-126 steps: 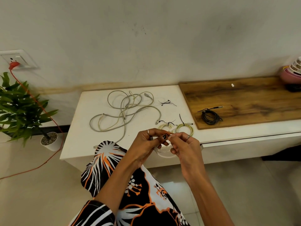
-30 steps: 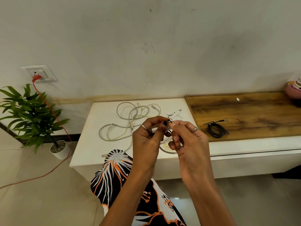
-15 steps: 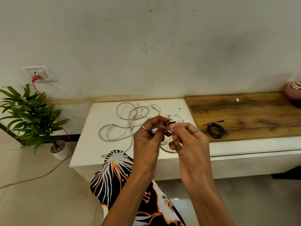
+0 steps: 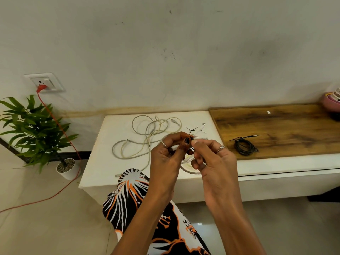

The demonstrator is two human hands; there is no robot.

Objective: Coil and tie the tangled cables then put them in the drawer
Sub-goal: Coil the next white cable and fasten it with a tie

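Both hands are raised over the front of the white table (image 4: pixel 103 162). My left hand (image 4: pixel 166 159) and my right hand (image 4: pixel 213 159) together pinch a small coil of white cable (image 4: pixel 187 167), whose loop hangs below the fingers. A thin black tie sticks up between the fingertips. A tangle of grey and cream cables (image 4: pixel 147 137) lies spread on the table behind my hands. A coiled black cable (image 4: pixel 244 147) rests on the wooden board (image 4: pixel 287 126). A loose black tie (image 4: pixel 192 129) and a white plug end lie near the table's back. The drawer front (image 4: pixel 287 183) below the board is closed.
A potted plant (image 4: pixel 36 129) stands on the floor at the left. An orange cord (image 4: pixel 60 137) runs from a wall socket (image 4: pixel 44 82) down across the floor. Stacked pink bowls (image 4: pixel 331 102) sit at the far right. My patterned clothing (image 4: pixel 139 205) is against the table's front.
Since 4.2 s ago my hands have lifted the white coil up from the table edge and the view tilted. In the last second the fingers shifted slightly around the tie.
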